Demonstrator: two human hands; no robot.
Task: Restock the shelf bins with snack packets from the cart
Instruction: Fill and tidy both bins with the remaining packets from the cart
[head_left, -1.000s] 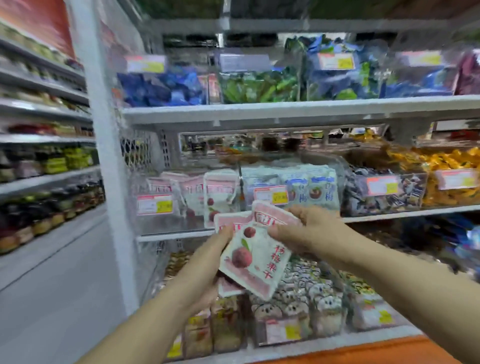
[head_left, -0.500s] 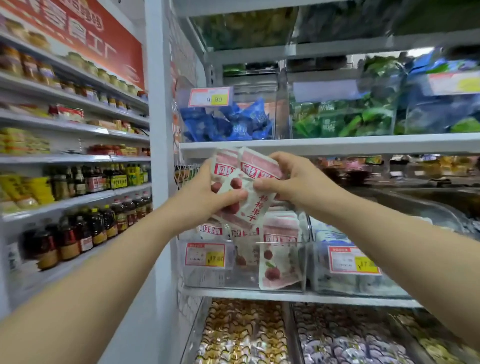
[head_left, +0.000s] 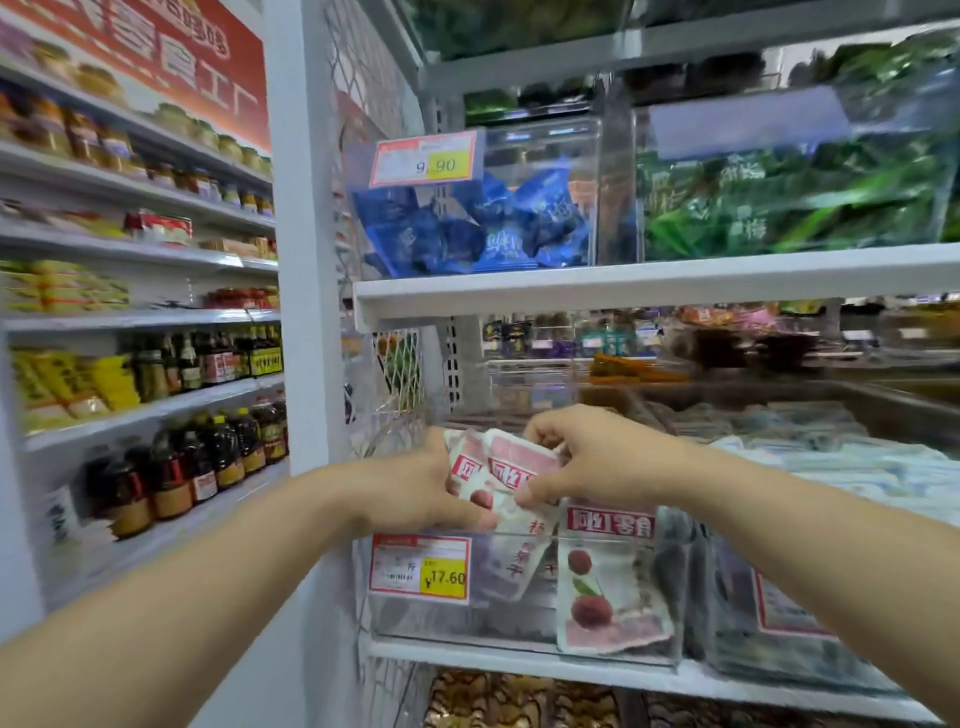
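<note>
Both hands grasp a small bundle of pink-and-white snack packets (head_left: 511, 480) printed with red fruit. The left hand (head_left: 415, 493) clasps the bundle from the left, its thumb across the front. The right hand (head_left: 597, 457) has its fingers curled over the packets' upper right edge. The bundle sits at the open top of a clear bin (head_left: 519, 618) on the middle shelf (head_left: 519, 660). Its lower ends dip inside, behind the bin's near wall. One more packet of the same kind (head_left: 610, 587) stands in the right part of that bin, against the near wall. A red-and-yellow price tag (head_left: 420, 569) reading 17.60 is fixed to the bin's left front. Just right of it, a neighbouring bin (head_left: 779, 623) holds pale blue packets (head_left: 841, 457), blurred. On the shelf above, a bin of dark blue packets (head_left: 483, 228) carries a tag (head_left: 426, 158) reading 9.90, with green packets (head_left: 789, 202) to its right. Far left, other shelves carry dark sauce bottles (head_left: 208, 457) and jars (head_left: 78, 130).
</note>
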